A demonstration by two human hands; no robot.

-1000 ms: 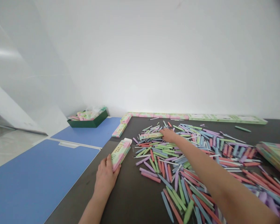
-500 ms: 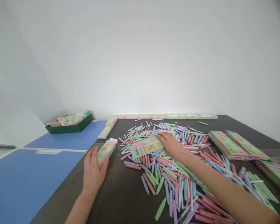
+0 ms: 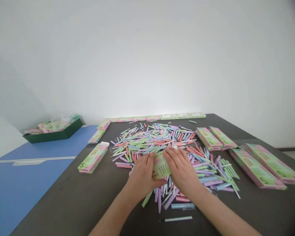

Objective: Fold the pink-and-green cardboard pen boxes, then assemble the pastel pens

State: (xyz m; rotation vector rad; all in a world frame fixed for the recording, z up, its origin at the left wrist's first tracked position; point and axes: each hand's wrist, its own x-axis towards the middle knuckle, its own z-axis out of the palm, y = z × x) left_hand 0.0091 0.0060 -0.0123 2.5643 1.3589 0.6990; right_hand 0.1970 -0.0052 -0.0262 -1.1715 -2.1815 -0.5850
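Over the pile of pastel pens (image 3: 147,144), my left hand (image 3: 144,172) and my right hand (image 3: 180,165) both grip one green and pink carton (image 3: 161,166). The fingers of my left hand close on its left side, those of my right hand on its right side. Parts of the carton are hidden behind the fingers. A similar carton (image 3: 93,158) with a white end flap lies on the dark table, left of my left hand. Below my hands lie a blue pen (image 3: 183,206) and a thin white stick (image 3: 178,219).
More cartons line the back edge (image 3: 139,118) and the left edge (image 3: 96,136) of the dark table (image 3: 64,200). Stacked flat cartons (image 3: 260,168) lie at the right. A green tray (image 3: 56,136) with packaging stands on the blue surface (image 3: 27,193).
My left hand has let go of the carton at the left and moved right, onto the carton in my right hand. That carton has come nearer and turned. The view has shifted.
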